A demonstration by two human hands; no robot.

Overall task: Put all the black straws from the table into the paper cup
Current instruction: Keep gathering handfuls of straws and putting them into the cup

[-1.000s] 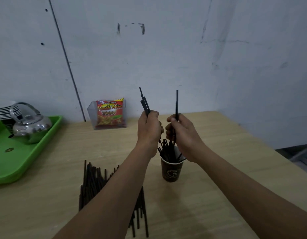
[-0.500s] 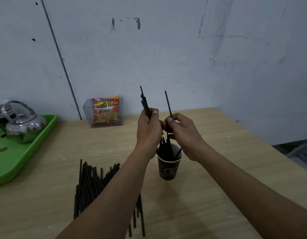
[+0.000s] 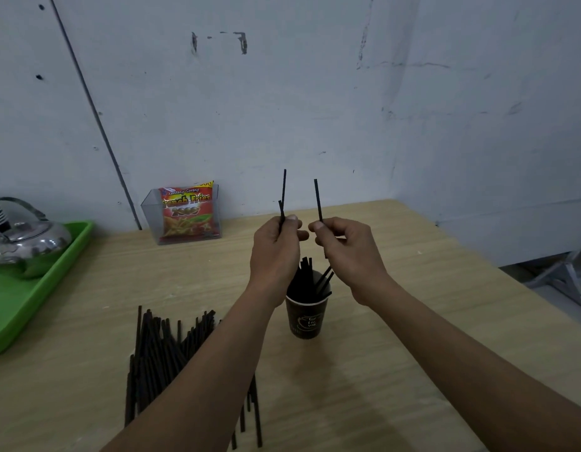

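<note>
A dark brown paper cup (image 3: 307,319) stands on the wooden table, with several black straws (image 3: 307,275) sticking out of it. Above the cup, my left hand (image 3: 274,252) grips a small bunch of black straws (image 3: 283,194) that point upward. My right hand (image 3: 346,247) pinches a single black straw (image 3: 317,200), held upright just right of the left hand. A pile of loose black straws (image 3: 162,350) lies on the table to the left, partly hidden under my left forearm.
A green tray (image 3: 44,288) with a metal kettle (image 3: 25,244) sits at the left edge. A clear box holding a French fries snack packet (image 3: 186,212) stands against the wall. The table's right edge (image 3: 510,282) drops to the floor.
My hands have moved apart above the cup. The right hand now holds its single straw away from the left hand's bunch.
</note>
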